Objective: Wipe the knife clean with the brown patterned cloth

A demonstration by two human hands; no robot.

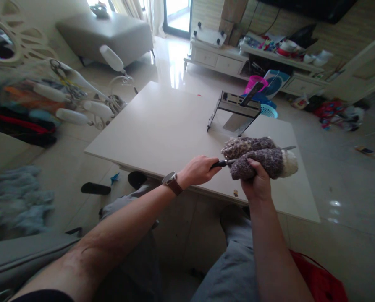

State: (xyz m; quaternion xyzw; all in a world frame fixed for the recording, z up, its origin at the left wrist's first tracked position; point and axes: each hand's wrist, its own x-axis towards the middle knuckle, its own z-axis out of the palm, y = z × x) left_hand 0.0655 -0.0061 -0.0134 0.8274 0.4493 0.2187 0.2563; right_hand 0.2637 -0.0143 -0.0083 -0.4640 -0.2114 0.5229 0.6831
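My left hand (201, 170), with a brown-strapped watch on the wrist, is closed round the black handle of a knife (219, 163). Most of the blade is hidden between two fuzzy folds; its thin grey tip comes out at the right. My right hand (258, 181) grips the fuzzy brown-grey cloth (259, 162) from below, thumb on top. One end of the cloth is cream white. Just beyond it, a metal knife rack (234, 98) stands on the white table (162, 121). A cleaver (252, 93) sits in the rack, handle up.
A small brown bit (235, 193) lies near the table's front edge. Left of the table is a white-shaded lamp (99, 109). Pink and blue baskets (255, 83) stand on the floor behind it. Further back are a grey ottoman (107, 33) and a low cabinet (212, 58).
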